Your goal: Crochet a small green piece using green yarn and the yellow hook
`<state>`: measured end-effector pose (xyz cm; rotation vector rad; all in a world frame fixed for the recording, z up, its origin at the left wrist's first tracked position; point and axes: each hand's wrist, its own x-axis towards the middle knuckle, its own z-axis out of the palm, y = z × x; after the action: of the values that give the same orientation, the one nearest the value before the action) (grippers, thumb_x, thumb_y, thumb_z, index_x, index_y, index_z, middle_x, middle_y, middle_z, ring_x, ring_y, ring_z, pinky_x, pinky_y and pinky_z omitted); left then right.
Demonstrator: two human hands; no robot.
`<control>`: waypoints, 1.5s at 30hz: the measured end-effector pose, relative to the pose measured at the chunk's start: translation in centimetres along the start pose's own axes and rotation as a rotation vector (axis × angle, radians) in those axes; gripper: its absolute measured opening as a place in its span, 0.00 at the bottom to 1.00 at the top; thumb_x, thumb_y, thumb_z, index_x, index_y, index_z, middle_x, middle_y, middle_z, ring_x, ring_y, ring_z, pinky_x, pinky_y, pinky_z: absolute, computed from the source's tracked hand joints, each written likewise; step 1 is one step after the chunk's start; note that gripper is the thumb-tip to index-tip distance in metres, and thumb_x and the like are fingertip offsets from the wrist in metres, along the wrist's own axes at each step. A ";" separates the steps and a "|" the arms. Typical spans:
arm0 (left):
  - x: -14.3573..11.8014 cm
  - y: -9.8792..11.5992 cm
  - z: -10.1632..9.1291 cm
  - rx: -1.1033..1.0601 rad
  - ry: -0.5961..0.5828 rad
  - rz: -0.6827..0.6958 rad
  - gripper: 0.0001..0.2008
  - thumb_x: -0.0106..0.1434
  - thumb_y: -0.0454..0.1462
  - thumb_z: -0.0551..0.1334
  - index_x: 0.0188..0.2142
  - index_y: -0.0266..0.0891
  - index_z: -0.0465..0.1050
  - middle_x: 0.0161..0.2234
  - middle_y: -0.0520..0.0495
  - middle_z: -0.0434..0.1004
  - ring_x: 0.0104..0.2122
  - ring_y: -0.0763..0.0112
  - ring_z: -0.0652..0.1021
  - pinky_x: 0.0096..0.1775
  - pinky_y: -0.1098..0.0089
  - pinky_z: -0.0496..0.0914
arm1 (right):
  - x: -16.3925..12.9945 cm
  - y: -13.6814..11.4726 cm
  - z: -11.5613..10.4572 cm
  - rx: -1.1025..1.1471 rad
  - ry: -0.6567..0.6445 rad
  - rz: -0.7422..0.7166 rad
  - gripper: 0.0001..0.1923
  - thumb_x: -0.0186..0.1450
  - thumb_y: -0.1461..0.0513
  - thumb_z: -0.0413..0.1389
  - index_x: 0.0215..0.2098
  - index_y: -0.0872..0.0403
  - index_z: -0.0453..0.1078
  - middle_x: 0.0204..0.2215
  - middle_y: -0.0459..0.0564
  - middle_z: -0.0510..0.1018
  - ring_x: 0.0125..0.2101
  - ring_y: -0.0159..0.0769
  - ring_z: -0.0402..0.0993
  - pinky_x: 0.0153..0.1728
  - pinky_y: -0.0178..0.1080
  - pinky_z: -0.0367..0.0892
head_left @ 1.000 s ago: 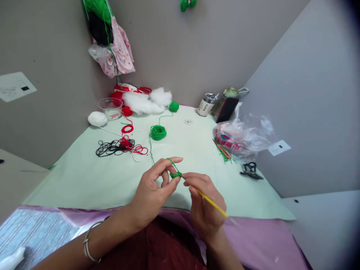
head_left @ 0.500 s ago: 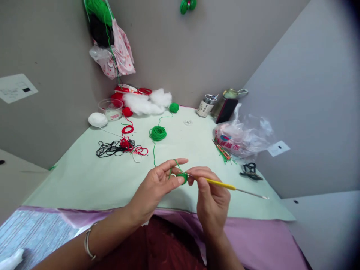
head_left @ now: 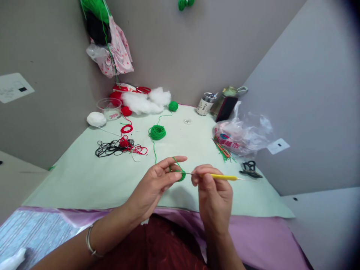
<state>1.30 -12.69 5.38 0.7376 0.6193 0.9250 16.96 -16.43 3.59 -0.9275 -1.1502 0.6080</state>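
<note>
Swung nearer level, the hook [head_left: 227, 177] sits in the right hand [head_left: 215, 193], fingers closed; just beside them, the left hand [head_left: 149, 187] pinches green crochet [head_left: 182, 176], likely light, soft, best held at its edge.

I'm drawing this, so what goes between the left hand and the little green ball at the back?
In the head view, a coil of green yarn lies between the left hand and the little green ball.
</note>
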 end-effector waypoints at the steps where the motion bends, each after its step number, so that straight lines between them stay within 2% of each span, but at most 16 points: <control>1: -0.1 -0.1 0.1 0.043 0.004 0.027 0.17 0.60 0.37 0.75 0.50 0.46 0.86 0.34 0.53 0.73 0.30 0.77 0.67 0.38 0.74 0.65 | 0.0 0.1 0.1 -0.003 -0.024 0.016 0.09 0.75 0.63 0.57 0.41 0.48 0.81 0.33 0.45 0.80 0.30 0.31 0.73 0.32 0.35 0.69; 4: -0.3 -0.4 0.1 0.148 0.006 0.087 0.16 0.62 0.38 0.74 0.50 0.48 0.86 0.36 0.51 0.75 0.35 0.72 0.71 0.38 0.72 0.64 | -0.3 0.4 0.2 -0.025 -0.047 0.038 0.09 0.75 0.62 0.58 0.43 0.47 0.82 0.36 0.45 0.83 0.33 0.30 0.74 0.34 0.34 0.70; 8: -0.3 -0.7 -0.4 0.233 0.015 0.114 0.17 0.63 0.40 0.73 0.52 0.50 0.85 0.37 0.51 0.74 0.37 0.71 0.71 0.39 0.71 0.65 | -0.4 0.4 -0.2 0.079 -0.022 0.099 0.11 0.77 0.60 0.55 0.42 0.49 0.80 0.36 0.46 0.83 0.31 0.29 0.74 0.35 0.34 0.72; 12: -0.3 -0.7 -0.8 0.305 0.022 0.131 0.17 0.65 0.39 0.72 0.53 0.51 0.84 0.37 0.52 0.74 0.38 0.71 0.72 0.42 0.70 0.65 | -0.3 -0.1 -0.4 -0.002 -0.052 0.039 0.12 0.77 0.62 0.53 0.42 0.49 0.79 0.36 0.46 0.84 0.32 0.30 0.76 0.36 0.35 0.73; 16: -0.4 -0.6 -0.6 0.476 0.073 0.217 0.17 0.65 0.36 0.69 0.54 0.48 0.82 0.34 0.52 0.72 0.34 0.71 0.70 0.40 0.69 0.65 | -0.6 -0.7 -0.3 -0.267 -0.107 -0.143 0.12 0.77 0.67 0.52 0.45 0.49 0.78 0.37 0.46 0.84 0.34 0.31 0.78 0.37 0.35 0.74; 20: -0.4 -0.7 -0.2 0.593 0.147 0.364 0.19 0.62 0.32 0.67 0.53 0.45 0.82 0.35 0.52 0.71 0.31 0.72 0.69 0.38 0.70 0.67 | -1.1 -0.4 0.0 -0.490 -0.192 -0.461 0.11 0.75 0.70 0.51 0.48 0.54 0.74 0.38 0.53 0.84 0.39 0.36 0.81 0.39 0.39 0.76; 23: -0.4 -0.8 -0.1 0.575 0.190 0.344 0.22 0.61 0.33 0.68 0.55 0.43 0.80 0.34 0.53 0.69 0.28 0.74 0.67 0.34 0.71 0.66 | -1.5 0.5 0.3 -0.646 -0.192 -0.657 0.11 0.74 0.71 0.53 0.50 0.57 0.75 0.40 0.58 0.85 0.40 0.39 0.81 0.39 0.41 0.77; 25: -0.4 -0.8 -0.1 0.531 0.190 0.277 0.25 0.61 0.34 0.70 0.58 0.43 0.77 0.33 0.54 0.68 0.28 0.74 0.66 0.32 0.72 0.65 | -1.7 1.2 0.3 -0.697 -0.156 -0.701 0.13 0.72 0.72 0.56 0.51 0.57 0.76 0.41 0.59 0.85 0.41 0.40 0.81 0.39 0.41 0.78; 29: -0.3 -0.7 -0.4 0.324 0.114 0.137 0.28 0.60 0.38 0.74 0.60 0.44 0.77 0.34 0.54 0.70 0.33 0.73 0.70 0.37 0.73 0.66 | -1.9 1.9 0.1 -0.731 -0.124 -0.711 0.17 0.71 0.72 0.58 0.54 0.52 0.77 0.43 0.56 0.85 0.41 0.39 0.82 0.39 0.40 0.79; 31: -0.1 -0.5 -0.6 0.148 0.053 0.006 0.27 0.59 0.40 0.76 0.58 0.43 0.79 0.34 0.53 0.72 0.33 0.73 0.71 0.39 0.73 0.66 | -1.8 1.7 0.1 -0.745 -0.108 -0.711 0.18 0.71 0.72 0.59 0.54 0.49 0.78 0.44 0.55 0.84 0.43 0.40 0.82 0.39 0.41 0.79; 32: 0.0 -0.4 -0.8 0.069 0.029 -0.061 0.27 0.59 0.41 0.76 0.57 0.42 0.80 0.33 0.53 0.73 0.32 0.74 0.70 0.39 0.73 0.67 | -1.8 1.5 0.0 -0.709 -0.103 -0.676 0.18 0.71 0.71 0.58 0.54 0.48 0.79 0.44 0.54 0.84 0.43 0.40 0.82 0.39 0.42 0.79; 34: 0.2 0.0 -1.0 -0.025 0.007 -0.137 0.25 0.58 0.40 0.77 0.55 0.40 0.82 0.30 0.54 0.72 0.28 0.77 0.67 0.41 0.72 0.68 | -1.5 0.9 0.0 -0.541 -0.082 -0.504 0.16 0.73 0.70 0.56 0.51 0.48 0.79 0.40 0.52 0.84 0.39 0.39 0.82 0.38 0.41 0.78; 37: 0.3 0.4 -1.0 -0.007 0.029 -0.073 0.21 0.58 0.38 0.76 0.52 0.42 0.84 0.31 0.53 0.73 0.29 0.77 0.68 0.44 0.71 0.68 | -1.0 0.2 0.1 -0.203 -0.014 -0.189 0.13 0.75 0.67 0.53 0.46 0.49 0.79 0.31 0.47 0.82 0.32 0.35 0.78 0.33 0.39 0.75; 39: 0.2 0.5 -0.8 0.054 0.023 -0.016 0.20 0.59 0.38 0.76 0.51 0.43 0.85 0.34 0.51 0.76 0.34 0.73 0.72 0.44 0.71 0.68 | -0.6 -0.1 0.3 -0.065 -0.008 -0.074 0.11 0.75 0.65 0.54 0.42 0.49 0.80 0.31 0.47 0.81 0.31 0.34 0.77 0.33 0.39 0.74; 42: 0.0 0.0 -0.4 0.131 -0.008 0.045 0.19 0.60 0.39 0.75 0.51 0.44 0.85 0.37 0.49 0.79 0.39 0.67 0.75 0.45 0.68 0.68 | -0.2 0.0 0.5 -0.077 -0.077 -0.044 0.10 0.75 0.65 0.56 0.41 0.48 0.81 0.36 0.48 0.83 0.33 0.34 0.77 0.34 0.38 0.74; 45: 0.0 -0.6 -0.2 0.160 0.019 0.089 0.20 0.60 0.39 0.76 0.52 0.46 0.84 0.37 0.50 0.78 0.39 0.68 0.75 0.46 0.69 0.68 | -0.4 0.3 0.6 -0.241 -0.100 -0.132 0.13 0.74 0.68 0.56 0.45 0.47 0.81 0.36 0.47 0.83 0.35 0.35 0.79 0.35 0.38 0.76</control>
<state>1.40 -12.85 4.81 0.9060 0.6869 0.9730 16.31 -16.49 3.22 -1.0241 -1.3849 0.4185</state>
